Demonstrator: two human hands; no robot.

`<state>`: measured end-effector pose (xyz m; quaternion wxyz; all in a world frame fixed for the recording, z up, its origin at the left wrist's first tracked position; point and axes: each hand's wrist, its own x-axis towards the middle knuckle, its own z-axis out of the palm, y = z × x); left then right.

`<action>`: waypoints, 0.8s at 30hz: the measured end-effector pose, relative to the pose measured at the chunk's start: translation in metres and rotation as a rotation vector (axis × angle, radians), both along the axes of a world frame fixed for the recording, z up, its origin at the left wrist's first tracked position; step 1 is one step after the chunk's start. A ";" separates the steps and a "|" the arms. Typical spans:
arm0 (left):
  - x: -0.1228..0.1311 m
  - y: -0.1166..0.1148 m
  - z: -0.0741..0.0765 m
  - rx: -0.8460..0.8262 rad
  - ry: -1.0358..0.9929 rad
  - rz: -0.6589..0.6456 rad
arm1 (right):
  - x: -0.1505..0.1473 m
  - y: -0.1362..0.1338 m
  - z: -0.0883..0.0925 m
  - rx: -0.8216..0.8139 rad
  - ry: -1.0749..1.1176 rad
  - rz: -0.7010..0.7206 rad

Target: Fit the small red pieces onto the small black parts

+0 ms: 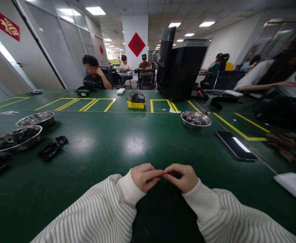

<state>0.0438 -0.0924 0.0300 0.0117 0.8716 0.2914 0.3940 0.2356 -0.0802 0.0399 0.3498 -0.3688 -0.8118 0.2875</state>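
My left hand [147, 177] is over the near edge of the green table [107, 135], its index finger stretched to the right and its thumb apart below. Opposite it, my right hand [182, 176] makes a pinch, thumb and index finger meeting at the tip of my left index finger. Whatever may lie between those fingertips is too small to make out. Both wrists come out of white cuffs with striped sleeves. Farther right lies a phone [236, 145] with a dark screen. Beyond my hands to the right stands a metal bowl [195, 125] holding small dark parts.
Left are two metal bowls [33, 143] [52, 118], with black parts [51, 151] beside them. A yellow bin [136, 105] of black cables sits farther back. Large black boxes [185, 72] rise behind. A white object [293, 187] and brown cloth [289, 145] lie right. Several people sit around.
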 end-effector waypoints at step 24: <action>-0.166 0.103 0.008 -0.480 0.398 1.184 | -0.003 -0.002 0.003 -0.042 0.041 -0.019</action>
